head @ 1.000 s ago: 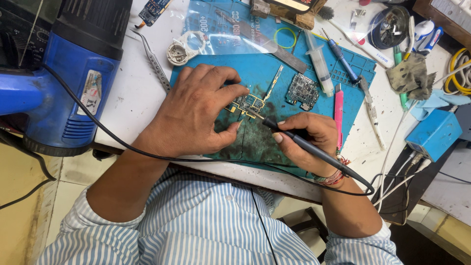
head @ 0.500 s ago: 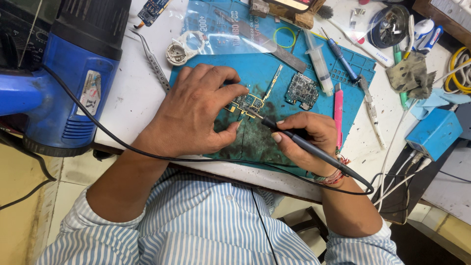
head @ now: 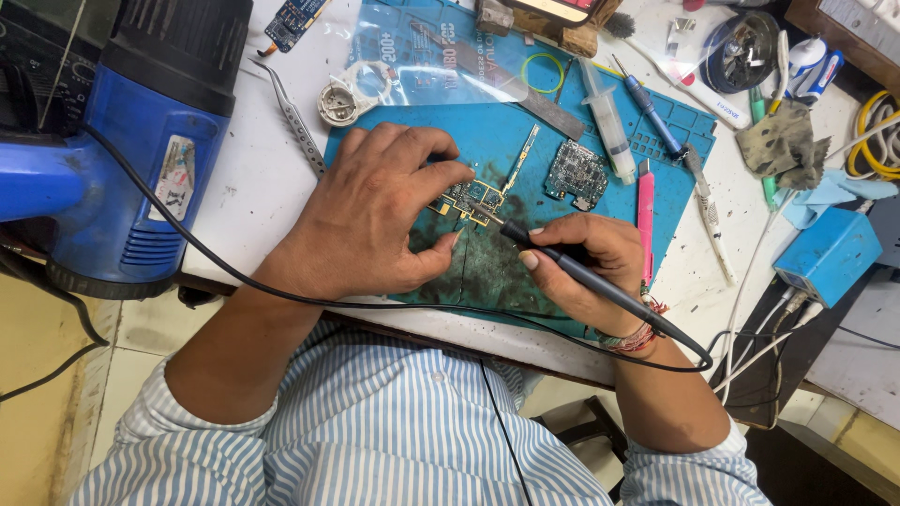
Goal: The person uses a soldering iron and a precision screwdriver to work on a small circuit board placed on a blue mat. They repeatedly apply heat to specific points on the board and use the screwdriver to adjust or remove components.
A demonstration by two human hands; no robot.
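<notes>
Hiding much of a small circuit board point(head: 472, 200) under the left hand point(head: 370, 215), fingers spread flat and pressing it onto the blue work mat point(head: 497, 141) near the mat's middle. Pinching a black soldering iron point(head: 581, 274) pen-style in the closed right hand point(head: 586, 267), its tip hard to make out at the board's right edge. Lying further right on the mat: a second board point(head: 576, 174), a syringe point(head: 607, 120), a pink tool point(head: 645, 215). Crowding the white worktop's left edge, partly cut off: a blue hot-air gun point(head: 122, 141).
</notes>
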